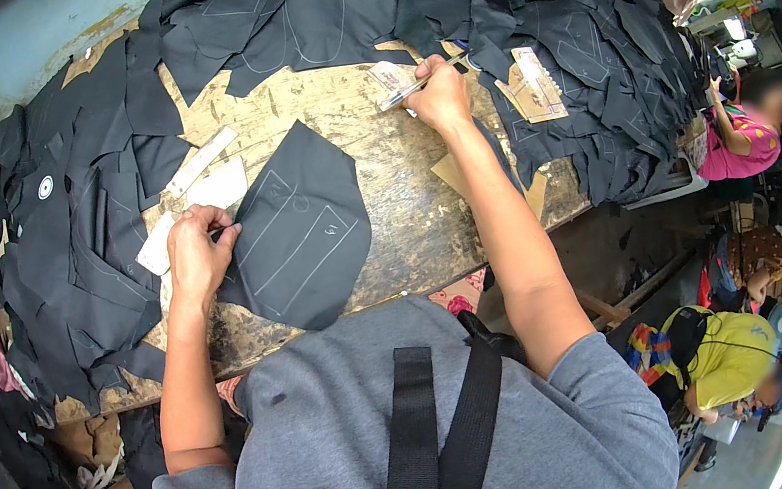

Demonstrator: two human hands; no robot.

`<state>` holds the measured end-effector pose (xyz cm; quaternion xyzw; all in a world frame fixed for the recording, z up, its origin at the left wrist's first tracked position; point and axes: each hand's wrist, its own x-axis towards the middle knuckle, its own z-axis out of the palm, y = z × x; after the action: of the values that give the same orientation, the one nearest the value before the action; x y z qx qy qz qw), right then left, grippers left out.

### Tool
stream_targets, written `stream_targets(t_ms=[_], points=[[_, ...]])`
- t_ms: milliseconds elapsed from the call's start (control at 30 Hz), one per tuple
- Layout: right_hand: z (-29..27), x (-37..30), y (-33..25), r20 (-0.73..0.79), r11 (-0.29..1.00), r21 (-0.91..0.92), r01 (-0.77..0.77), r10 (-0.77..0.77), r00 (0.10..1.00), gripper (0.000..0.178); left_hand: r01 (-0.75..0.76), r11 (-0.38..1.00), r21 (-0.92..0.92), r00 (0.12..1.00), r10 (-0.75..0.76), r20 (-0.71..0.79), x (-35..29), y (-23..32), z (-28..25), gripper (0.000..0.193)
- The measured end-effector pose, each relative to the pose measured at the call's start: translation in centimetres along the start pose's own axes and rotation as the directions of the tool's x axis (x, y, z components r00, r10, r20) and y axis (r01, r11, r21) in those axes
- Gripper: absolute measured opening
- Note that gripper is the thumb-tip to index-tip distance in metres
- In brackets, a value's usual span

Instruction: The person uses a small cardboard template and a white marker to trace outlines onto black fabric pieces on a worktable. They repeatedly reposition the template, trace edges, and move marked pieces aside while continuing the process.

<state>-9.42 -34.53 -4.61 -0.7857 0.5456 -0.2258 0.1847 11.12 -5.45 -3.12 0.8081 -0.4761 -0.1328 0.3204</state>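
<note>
At the left edge of a cut piece of black leather-like material (pixel 310 241), my left hand (pixel 197 251) is closed in a pinch on its corner. White outlines of long panels are drawn on that piece, which lies flat on the worn wooden table (pixel 391 179). Farther right, my right hand (pixel 442 95) grips a slim pen (pixel 404 95), its tip pointing left over the wood. A small pale pattern card (pixel 392 76) lies beside the pen. Close to my left hand are a white card (pixel 219 187) and a narrow strip template (pixel 202 161).
Heaped black pieces lie on the left (pixel 81 230), along the back (pixel 316 13) and on the right (pixel 586 63). Brown and white templates (pixel 539 86) rest on the right heap. Two people, in pink (pixel 739 137) and yellow (pixel 730 351), are off to the right.
</note>
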Motion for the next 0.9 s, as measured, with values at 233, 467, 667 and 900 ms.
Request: stream_targets(t_ms=[233, 467, 667, 900], points=[[-1.3, -4.3, -1.4, 0.266, 0.530, 0.829, -0.176, -0.098, 0.959, 0.032, -0.296, 0.926, 0.235, 0.917, 0.344, -0.202, 4.2, -0.7, 0.0, 0.013], [1.4, -8.6, -3.7, 0.339, 0.664, 0.731, -0.156, -0.155, 0.928, 0.027, -0.314, 0.938, 0.146, 0.909, 0.341, -0.241, 4.6, 2.1, 3.5, 0.015], [-1.7, -7.9, -3.6, 0.257, 0.715, 0.674, -0.188, 0.013, 0.966, 0.031, -0.130, 0.970, 0.203, 0.987, 0.146, -0.064, 3.8, 5.4, 7.4, 0.045], [-1.3, -7.8, -3.7, 0.302, 0.483, 0.850, -0.208, -0.125, 0.945, 0.026, -0.009, 0.969, 0.246, 1.000, 0.008, 0.006, 4.4, 5.8, 8.5, 0.057]])
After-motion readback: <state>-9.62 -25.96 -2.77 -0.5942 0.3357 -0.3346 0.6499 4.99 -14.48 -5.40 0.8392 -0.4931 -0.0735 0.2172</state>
